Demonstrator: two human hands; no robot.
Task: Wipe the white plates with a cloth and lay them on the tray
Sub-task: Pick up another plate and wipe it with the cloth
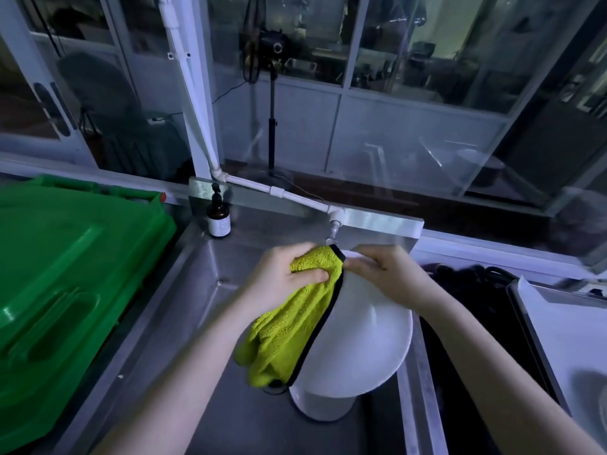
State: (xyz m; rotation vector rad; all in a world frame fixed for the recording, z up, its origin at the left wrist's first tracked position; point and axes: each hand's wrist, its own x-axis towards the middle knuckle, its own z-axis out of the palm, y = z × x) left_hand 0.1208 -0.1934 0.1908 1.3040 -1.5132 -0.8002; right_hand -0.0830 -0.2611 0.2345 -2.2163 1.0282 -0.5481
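Over the steel sink (pixel 210 323) my right hand (pixel 384 270) grips the top rim of a white plate (pixel 361 339), held tilted on edge. My left hand (pixel 282 277) grips a yellow-green cloth (pixel 289 326) with a black border and presses it against the plate's left side; the cloth hangs down below the hand. A second white plate (pixel 320 407) lies in the sink beneath the held one, mostly hidden by it. The tray (pixel 551 326) with a pale lining sits at the right edge, and another white plate (pixel 591 389) lies on it, cut off by the frame.
A large green plastic bin lid (pixel 65 274) fills the left side. A brown pump bottle (pixel 218 216) stands at the sink's back corner. A white pipe and tap (pixel 333 224) hang just behind my hands. A dark second basin (pixel 469 290) separates sink and tray.
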